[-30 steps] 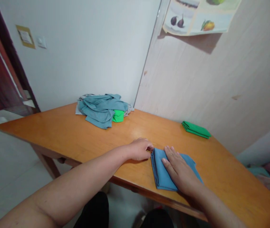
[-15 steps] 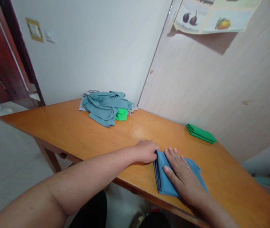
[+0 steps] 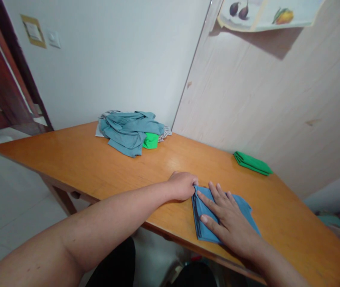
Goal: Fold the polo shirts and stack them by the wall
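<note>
A folded blue cloth garment (image 3: 208,230) lies on the wooden table (image 3: 122,175) near its front edge. My left hand (image 3: 183,185) is closed on the far left corner of that garment, its fingertips partly hidden. Flat on top of the cloth rests my right hand (image 3: 230,219), fingers spread, the index finger reaching toward the pinched corner. The layered folds show along the garment's left side. Its exact kind cannot be made out.
Against the wall at the back sits a rumpled pile of grey-green clothes (image 3: 131,129) with a bright green piece (image 3: 150,141) under it. A folded green cloth (image 3: 252,163) lies by the wall at the right. A fruit poster (image 3: 265,18) hangs above.
My right hand's fingers have spread wider, and the index finger has moved left toward the garment's corner. My left hand keeps its hold there. The view has shifted slightly.
</note>
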{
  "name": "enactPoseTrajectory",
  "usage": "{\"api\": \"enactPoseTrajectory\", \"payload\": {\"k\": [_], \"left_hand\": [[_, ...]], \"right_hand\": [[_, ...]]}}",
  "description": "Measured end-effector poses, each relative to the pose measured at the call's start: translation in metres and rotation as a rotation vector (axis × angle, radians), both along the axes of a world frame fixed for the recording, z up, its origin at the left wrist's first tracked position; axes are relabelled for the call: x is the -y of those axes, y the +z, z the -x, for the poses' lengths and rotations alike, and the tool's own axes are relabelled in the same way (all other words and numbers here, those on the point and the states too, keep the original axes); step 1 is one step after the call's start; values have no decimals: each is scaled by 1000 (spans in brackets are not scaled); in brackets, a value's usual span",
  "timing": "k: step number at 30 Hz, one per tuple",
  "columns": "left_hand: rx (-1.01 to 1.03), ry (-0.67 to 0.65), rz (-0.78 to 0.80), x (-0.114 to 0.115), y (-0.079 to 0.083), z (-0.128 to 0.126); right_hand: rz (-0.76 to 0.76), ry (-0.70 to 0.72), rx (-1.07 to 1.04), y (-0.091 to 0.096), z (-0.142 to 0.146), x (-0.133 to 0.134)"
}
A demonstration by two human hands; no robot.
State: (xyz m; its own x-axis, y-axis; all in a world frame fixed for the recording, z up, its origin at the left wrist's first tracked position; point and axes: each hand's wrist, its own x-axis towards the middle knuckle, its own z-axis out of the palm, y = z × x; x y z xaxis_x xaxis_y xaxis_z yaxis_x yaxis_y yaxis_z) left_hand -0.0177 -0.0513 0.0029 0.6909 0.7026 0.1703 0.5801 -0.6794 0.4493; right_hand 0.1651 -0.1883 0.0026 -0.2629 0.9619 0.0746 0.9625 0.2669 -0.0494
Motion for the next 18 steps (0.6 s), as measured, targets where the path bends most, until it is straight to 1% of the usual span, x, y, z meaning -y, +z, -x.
{"api": "enactPoseTrajectory", "payload": {"k": [6, 12, 15, 18], "left_hand": [[16, -17, 14, -2, -2, 0], [43, 16, 22, -2, -5, -2], [46, -16, 27, -5, -8, 0], [76, -66, 73, -10, -12, 3]], "right_hand": [[-5, 8, -12, 1, 1, 1], [-16, -1, -5, 1, 3, 1], [-10, -1, -6, 0, 4, 0], [-3, -5, -8, 1, 4, -1]]}}
